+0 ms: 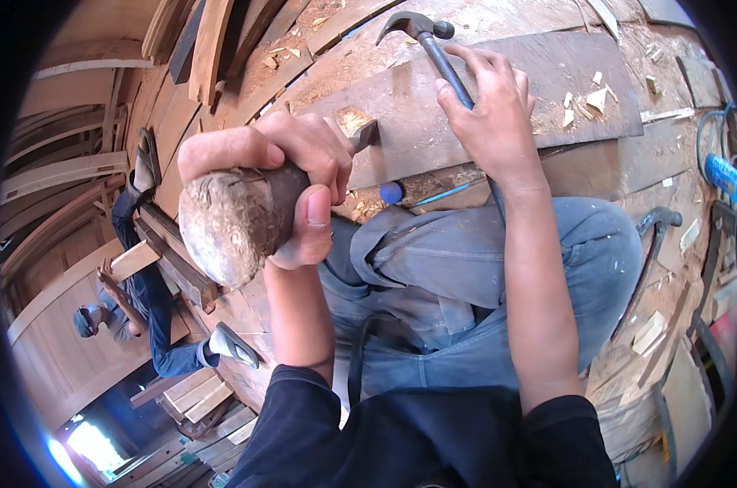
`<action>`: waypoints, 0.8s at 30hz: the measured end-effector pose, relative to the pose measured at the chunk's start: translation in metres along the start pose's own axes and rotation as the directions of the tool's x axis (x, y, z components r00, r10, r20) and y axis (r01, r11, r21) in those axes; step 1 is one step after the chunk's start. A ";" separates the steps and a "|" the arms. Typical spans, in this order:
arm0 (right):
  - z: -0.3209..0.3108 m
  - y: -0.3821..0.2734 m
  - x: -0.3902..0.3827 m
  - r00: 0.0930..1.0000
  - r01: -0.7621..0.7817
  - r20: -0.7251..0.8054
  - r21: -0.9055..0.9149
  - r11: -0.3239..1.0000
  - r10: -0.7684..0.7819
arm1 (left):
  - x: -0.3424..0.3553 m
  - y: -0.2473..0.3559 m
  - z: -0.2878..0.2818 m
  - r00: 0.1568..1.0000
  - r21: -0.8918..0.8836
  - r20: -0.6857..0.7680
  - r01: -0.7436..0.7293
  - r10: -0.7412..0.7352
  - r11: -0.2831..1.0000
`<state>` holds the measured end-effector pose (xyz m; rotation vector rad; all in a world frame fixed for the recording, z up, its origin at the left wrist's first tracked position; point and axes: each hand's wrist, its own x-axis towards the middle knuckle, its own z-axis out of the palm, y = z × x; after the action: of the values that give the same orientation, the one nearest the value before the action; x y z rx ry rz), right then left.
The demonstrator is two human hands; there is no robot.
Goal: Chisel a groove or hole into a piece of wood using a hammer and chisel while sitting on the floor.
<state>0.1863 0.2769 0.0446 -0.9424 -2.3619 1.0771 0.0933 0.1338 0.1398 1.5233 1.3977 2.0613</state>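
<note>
My left hand (291, 167) is wrapped round the thick wooden handle of a chisel (226, 220), its battered, frayed butt turned up toward me. The chisel's metal blade (364, 137) shows beyond my fingers, beside a pale chipped patch on a brown wooden board (433, 106). My right hand (492, 106) loosely grips the dark shaft of a claw hammer (441, 57). The hammer head lies beyond my fingers at the far side, above the board, and the shaft runs back under my wrist. Whether the chisel's edge touches the board I cannot tell.
Wood chips (596, 99) lie on the board's right part. A second hammer (659, 218) rests right of my knee, near a blue can (722, 177). A blue round cap (392, 192) sits by my leg. At left, another person (132, 313) handles a wooden piece among stacked timber.
</note>
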 end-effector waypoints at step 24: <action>0.005 0.002 -0.003 0.998 0.041 -0.053 0.010 0.999 -0.040 | 0.005 0.008 -0.010 0.970 0.045 0.233 0.059 -0.067 0.997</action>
<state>0.1865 0.2732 0.0398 -0.9038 -2.3201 1.0368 0.0850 0.1275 0.1489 1.6526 1.3817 1.7606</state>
